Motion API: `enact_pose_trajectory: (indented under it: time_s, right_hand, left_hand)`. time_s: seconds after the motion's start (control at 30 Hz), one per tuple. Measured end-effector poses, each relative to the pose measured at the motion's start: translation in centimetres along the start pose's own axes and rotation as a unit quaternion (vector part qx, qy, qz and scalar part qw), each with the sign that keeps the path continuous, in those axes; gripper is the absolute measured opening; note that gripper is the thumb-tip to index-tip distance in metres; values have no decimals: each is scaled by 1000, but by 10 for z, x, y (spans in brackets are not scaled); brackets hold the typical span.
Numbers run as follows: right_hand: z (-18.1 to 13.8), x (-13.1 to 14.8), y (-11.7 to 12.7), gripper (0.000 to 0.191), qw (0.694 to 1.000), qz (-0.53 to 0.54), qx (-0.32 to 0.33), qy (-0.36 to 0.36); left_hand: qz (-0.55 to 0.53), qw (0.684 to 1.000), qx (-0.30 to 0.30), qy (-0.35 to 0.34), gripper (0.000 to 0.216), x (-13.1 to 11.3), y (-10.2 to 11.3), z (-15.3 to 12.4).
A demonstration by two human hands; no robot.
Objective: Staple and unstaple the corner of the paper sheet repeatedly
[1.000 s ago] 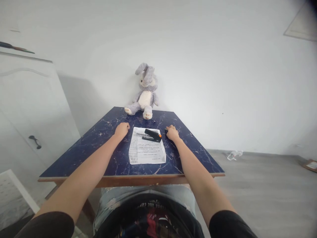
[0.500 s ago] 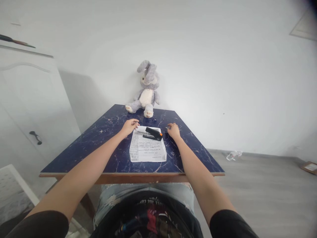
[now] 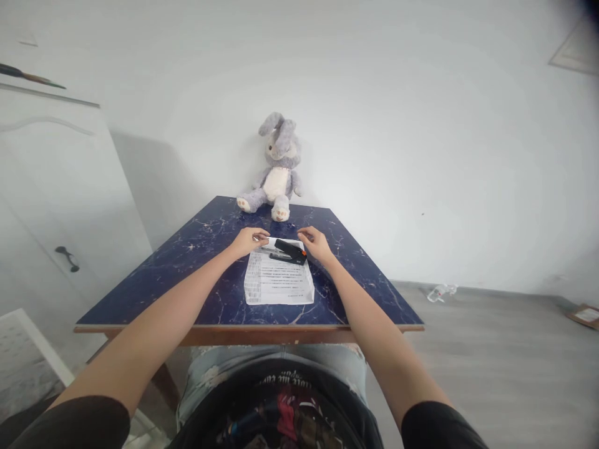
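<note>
A printed paper sheet [image 3: 279,282] lies on the dark blue marbled table [image 3: 206,280]. A black stapler [image 3: 289,251] with an orange tip rests across the sheet's far end. My left hand [image 3: 251,240] is at the sheet's far left corner, its fingers bent and pinched on the paper's edge. My right hand [image 3: 316,244] is just right of the stapler, fingers stretched left over the sheet's far right corner, holding nothing that I can see.
A grey and white plush rabbit [image 3: 276,171] sits at the table's far edge against the white wall. A white cabinet [image 3: 56,206] stands to the left. A clear plastic bottle [image 3: 438,292] lies on the grey floor to the right.
Both hands have moved inward from the bare tabletop to the far corners of the sheet. The stapler and the sheet have stayed in place.
</note>
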State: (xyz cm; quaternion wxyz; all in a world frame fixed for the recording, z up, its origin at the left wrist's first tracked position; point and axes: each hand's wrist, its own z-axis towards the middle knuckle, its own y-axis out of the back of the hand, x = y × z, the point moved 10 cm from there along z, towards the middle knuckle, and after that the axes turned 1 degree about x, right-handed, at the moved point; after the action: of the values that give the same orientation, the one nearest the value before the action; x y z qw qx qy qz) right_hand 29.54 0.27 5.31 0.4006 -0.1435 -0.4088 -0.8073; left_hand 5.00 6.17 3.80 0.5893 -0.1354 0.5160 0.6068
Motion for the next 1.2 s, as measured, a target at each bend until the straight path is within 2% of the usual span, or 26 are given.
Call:
enact_pose_trajectory:
  time_s: [0.2,0.3,0.9,1.07,1.2]
  right_hand:
    - [-9,38,-38,41,986,24,137,94]
    - [-13,43,-46,43,977,-6,170,129]
    - [-15,43,-53,42,971,-23,194,138]
    - [-15,41,-54,42,971,-24,197,132]
    - [-15,40,-54,42,971,-24,199,127]
  left_hand:
    - [69,996,60,-12,26,-1,-12,-1]
    - [97,990,95,-29,27,-1,-21,-2]
    - [125,984,121,-47,21,-6,-34,-5]
    - [122,986,92,-70,17,-12,-31,-4]
    - [108,987,91,-72,16,-9,-35,-2]
